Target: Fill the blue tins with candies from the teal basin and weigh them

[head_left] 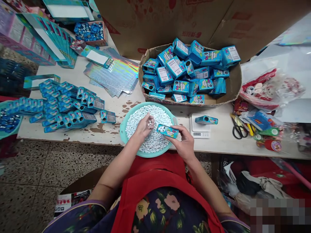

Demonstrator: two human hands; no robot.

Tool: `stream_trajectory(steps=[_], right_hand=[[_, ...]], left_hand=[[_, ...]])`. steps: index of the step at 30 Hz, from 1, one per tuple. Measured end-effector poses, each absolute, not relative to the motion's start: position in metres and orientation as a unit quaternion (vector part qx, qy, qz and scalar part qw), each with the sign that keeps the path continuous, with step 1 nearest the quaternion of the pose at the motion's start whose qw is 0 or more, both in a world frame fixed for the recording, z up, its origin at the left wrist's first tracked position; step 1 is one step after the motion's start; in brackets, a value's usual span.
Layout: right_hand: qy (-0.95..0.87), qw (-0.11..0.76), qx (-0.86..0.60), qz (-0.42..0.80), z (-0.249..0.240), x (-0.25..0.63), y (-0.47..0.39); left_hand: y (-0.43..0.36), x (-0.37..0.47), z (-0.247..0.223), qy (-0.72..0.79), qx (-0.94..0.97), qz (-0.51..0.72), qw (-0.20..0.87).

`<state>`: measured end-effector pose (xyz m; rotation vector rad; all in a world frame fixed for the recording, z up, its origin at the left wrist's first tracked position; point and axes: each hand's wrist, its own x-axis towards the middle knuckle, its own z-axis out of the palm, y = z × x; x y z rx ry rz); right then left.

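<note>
My left hand [145, 126] is cupped around several small white candies [150, 124] over the bowl. In my right hand [184, 141] is a small blue candy box [169, 131], gripped at its right end between thumb and fingers. White candies show in the opening at the box's left end, which faces my left hand. Beneath both hands stands a mint-green plastic bowl [123, 128], filled with loose white candies [155, 147]. To its right, a white kitchen scale [200, 133] bears another blue candy box [206, 120].
A cardboard tray [191, 103] of blue boxes stands behind the bowl. Rows of upright blue boxes [69, 105] fill the left side, near holographic sheets [116, 72]. Scissors [238, 127] and bagged sweets [267, 90] lie right. A large carton [157, 29] rises at the back.
</note>
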<state>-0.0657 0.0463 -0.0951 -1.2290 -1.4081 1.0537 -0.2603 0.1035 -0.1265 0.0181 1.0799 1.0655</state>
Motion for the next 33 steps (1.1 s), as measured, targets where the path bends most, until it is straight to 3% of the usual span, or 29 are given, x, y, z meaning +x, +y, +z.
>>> stream_trajectory(steps=[8,15,19,22,25,28,33], right_hand=[[-0.455,0.519,-0.467,0.552,-0.11,-0.063,0.037],[-0.416,0.532,-0.501,0.541,-0.126,-0.016,0.006],[-0.378,0.54,-0.544,0.519,-0.147,0.017,-0.009],[-0.345,0.54,-0.577,0.505,-0.163,0.035,-0.016],[-0.316,0.537,-0.603,0.499,-0.174,0.048,-0.019],[-0.294,0.532,-0.623,0.492,-0.18,0.057,-0.019],[-0.252,0.548,-0.622,0.499,-0.187,0.071,-0.019]], left_hand=[[0.104,-0.262,-0.12,0.509,-0.015,0.503,0.699],[0.105,-0.26,-0.112,0.558,0.122,0.436,0.695],[0.112,-0.239,-0.104,0.619,0.28,0.311,0.665],[0.131,-0.202,-0.097,0.579,0.432,0.216,0.657],[0.159,-0.151,-0.096,0.529,0.592,0.158,0.586],[0.186,-0.098,-0.103,0.48,0.748,0.108,0.445],[0.205,-0.041,-0.113,0.422,0.853,0.019,0.308]])
